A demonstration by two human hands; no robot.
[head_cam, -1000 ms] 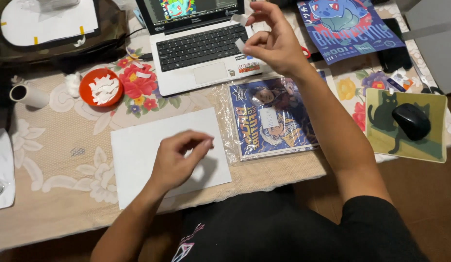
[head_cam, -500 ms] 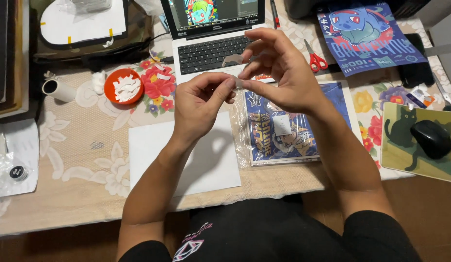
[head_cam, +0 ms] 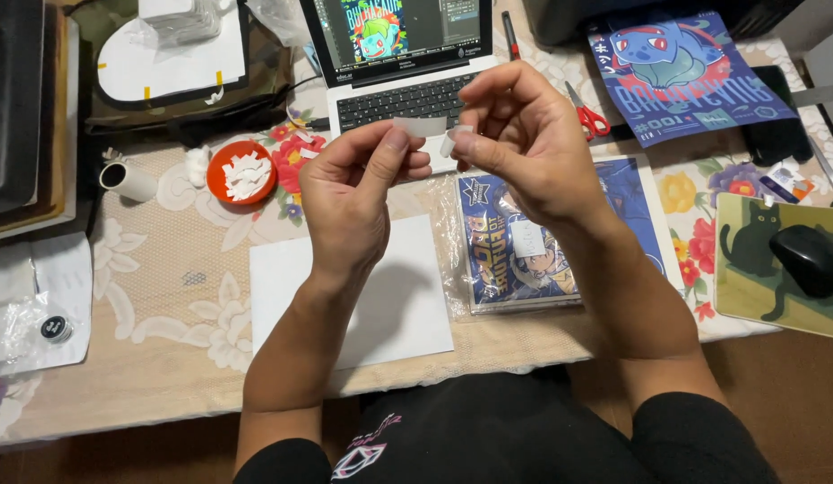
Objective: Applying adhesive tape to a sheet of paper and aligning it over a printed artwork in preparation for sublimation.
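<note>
Both hands are raised above the table in front of the laptop (head_cam: 407, 85). My left hand (head_cam: 353, 193) pinches one end of a small white strip of tape or paper (head_cam: 422, 126) between thumb and forefinger. My right hand (head_cam: 519, 143) pinches the other end, where the strip curls near my fingertips. Under my left wrist lies a blank white sheet (head_cam: 389, 305). Under my right forearm lies a plastic-sleeved print with a cartoon figure (head_cam: 515, 260).
An orange bowl of white paper scraps (head_cam: 241, 172) and a small white roll (head_cam: 128, 180) sit at the left. Red-handled scissors (head_cam: 588, 112), a blue poster (head_cam: 681, 72), and a black mouse (head_cam: 809, 260) on a cat mousepad lie to the right. A floral lace cloth covers the table.
My right hand came back from the laptop area and my left hand rose off the white sheet. Both now hold the small strip between them, slightly farther apart.
</note>
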